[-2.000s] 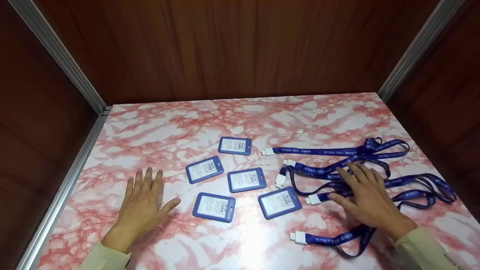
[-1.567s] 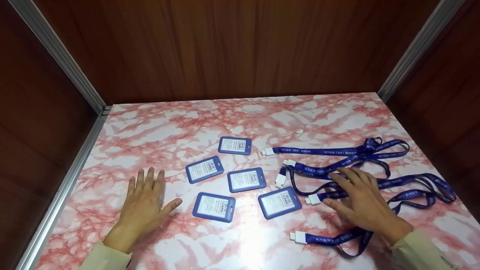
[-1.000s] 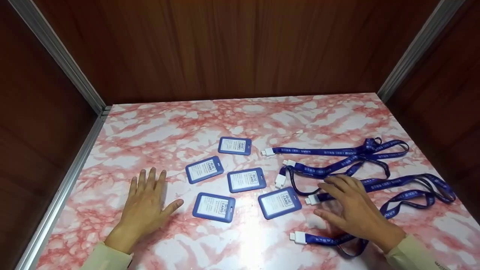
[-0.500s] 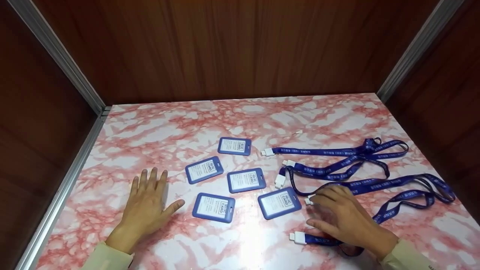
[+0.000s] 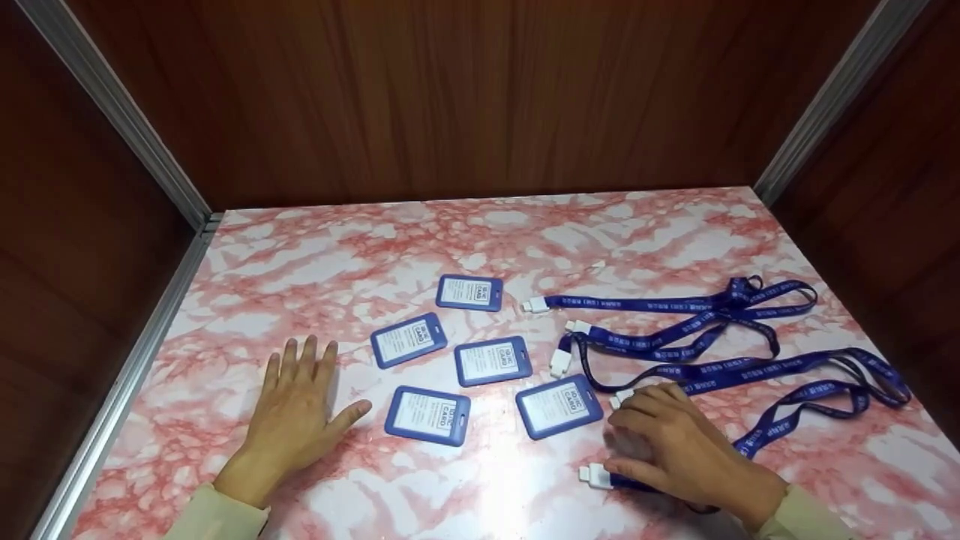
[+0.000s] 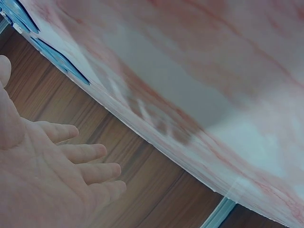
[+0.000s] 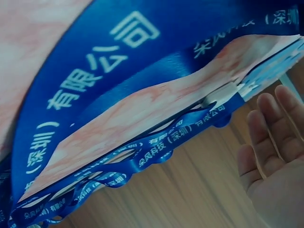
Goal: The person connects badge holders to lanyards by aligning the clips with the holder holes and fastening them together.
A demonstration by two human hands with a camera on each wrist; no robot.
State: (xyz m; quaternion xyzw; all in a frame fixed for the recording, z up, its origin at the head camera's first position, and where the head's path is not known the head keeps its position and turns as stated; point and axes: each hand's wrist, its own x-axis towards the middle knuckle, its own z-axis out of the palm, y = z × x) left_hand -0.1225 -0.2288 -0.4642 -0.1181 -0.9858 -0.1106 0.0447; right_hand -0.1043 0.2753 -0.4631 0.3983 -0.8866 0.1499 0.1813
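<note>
Probably leaving badges (image 5: 493, 361) uncovered, with left fingers (image 5: 306, 366) wide and right fingers (image 7: 260, 135) loose, empty, over the five-o'clock lanyard (image 5: 601, 476).

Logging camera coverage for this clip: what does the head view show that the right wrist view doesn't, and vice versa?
Head view only: the left grip and five card holders, each seen whole.
Right wrist view only: the palm side of the right grip and a close-up of the lettering on the blue lanyards.
Both: the right grip, the lanyards, the marbled table and the wood-grain panel.
</note>
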